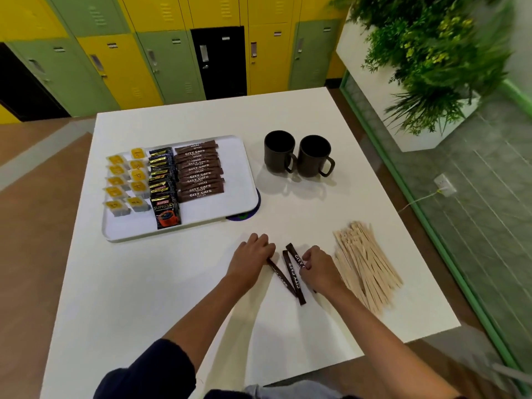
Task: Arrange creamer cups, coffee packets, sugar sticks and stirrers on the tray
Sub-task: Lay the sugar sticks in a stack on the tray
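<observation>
Three loose brown paper sugar sticks (292,273) lie between the fingers (266,246), seemingly being herded into one bundle. The left hand (250,262) presses fairly straight fingers on one; the right hand (321,269) pinches another's end with curled fingers. Beyond the left fingertips sits the white plastic tray (239,182); pale wooden stirrers (365,266) lie just outside the right.

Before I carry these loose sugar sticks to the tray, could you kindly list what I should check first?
1. Loose sugar sticks lie between both hands: ok.
2. Right hand pinches one stick: ok.
3. Left hand grips one: not ok, fingers only rest on it.
4. Tray has bare room right of its sugar row: ok.
5. Mugs stand clear of the path: ok.
6. Stirrers on tray: not ok, piled on table.
</observation>
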The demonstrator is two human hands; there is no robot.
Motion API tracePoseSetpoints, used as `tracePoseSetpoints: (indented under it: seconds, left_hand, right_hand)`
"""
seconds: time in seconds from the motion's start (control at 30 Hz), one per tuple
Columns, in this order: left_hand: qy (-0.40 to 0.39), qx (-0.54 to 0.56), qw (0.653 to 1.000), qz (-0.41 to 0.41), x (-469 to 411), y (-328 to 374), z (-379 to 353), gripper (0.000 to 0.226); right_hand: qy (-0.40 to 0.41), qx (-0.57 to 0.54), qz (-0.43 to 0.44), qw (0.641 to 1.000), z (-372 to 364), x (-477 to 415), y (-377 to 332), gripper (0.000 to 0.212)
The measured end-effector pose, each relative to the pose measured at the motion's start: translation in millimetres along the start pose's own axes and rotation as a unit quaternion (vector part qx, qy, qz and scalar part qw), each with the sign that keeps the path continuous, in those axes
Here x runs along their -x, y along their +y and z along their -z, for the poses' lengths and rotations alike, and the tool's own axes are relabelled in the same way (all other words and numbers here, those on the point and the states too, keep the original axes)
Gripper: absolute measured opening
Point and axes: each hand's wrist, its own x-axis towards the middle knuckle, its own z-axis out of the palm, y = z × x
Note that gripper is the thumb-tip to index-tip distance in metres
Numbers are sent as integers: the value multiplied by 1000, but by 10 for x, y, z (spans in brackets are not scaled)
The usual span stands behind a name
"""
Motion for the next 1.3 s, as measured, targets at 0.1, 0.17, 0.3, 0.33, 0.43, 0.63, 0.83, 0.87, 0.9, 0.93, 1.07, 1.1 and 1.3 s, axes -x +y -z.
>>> tracePoseSetpoints:
  seconds: [0.1, 0.17, 0.3, 0.33, 0.43, 0.63, 0.83, 0.87, 0.9, 0.93, 1.07, 1.1, 1.3]
  left_hand:
    - [-7, 8, 1000, -8, 73, -91, -19, 16]
    - [-23, 51, 998, 11, 108, -120, 12, 9]
    - [-91, 145, 985, 37, 142, -242, 107, 13]
    - [-102, 165, 980, 42, 164, -308, 113, 13]
    - [-105, 216, 968, 71, 226, -479, 126, 15]
    - [-80, 261, 953, 132, 295, -836, 249, 6]
    - [14, 280, 936, 212, 238, -1235, 506, 3]
    - [29, 280, 933, 223, 217, -1292, 538, 3]
    - [41, 278, 930, 235, 199, -1343, 565, 6]
    - [54, 277, 926, 250, 172, -1400, 588, 8]
    - [68, 268, 907, 316, 73, -1562, 630, 11]
    - [66, 271, 903, 326, 45, -1597, 633, 12]
    - [75, 282, 886, 360, -109, -1692, 658, 15]
  right_hand:
    - [-2, 17, 10, 1000, 5, -11, -22, 23]
    - [-6, 37, 20, 999, 4, -18, -45, 22]
    - [-14, 55, 26, 998, -95, -54, -86, 23]
    - [-20, 59, 26, 998, -143, -75, -119, 23]
    - [-34, 59, 14, 998, -237, -97, -208, 30]
    - [-38, 60, 24, 997, -274, -135, -268, 24]
    - [-56, 53, 54, 996, -184, -289, -526, 18]
    - [-53, 30, 55, 997, -160, -325, -609, 17]
    - [-49, 5, 55, 997, -132, -360, -708, 16]
    - [-44, -19, 57, 997, -108, -407, -820, 14]
    - [-33, -74, 53, 995, -42, -625, -1231, 10]
    - [-37, -82, 48, 995, -34, -695, -1319, 14]
    - [-87, -184, 31, 979, -64, -985, -1687, 12]
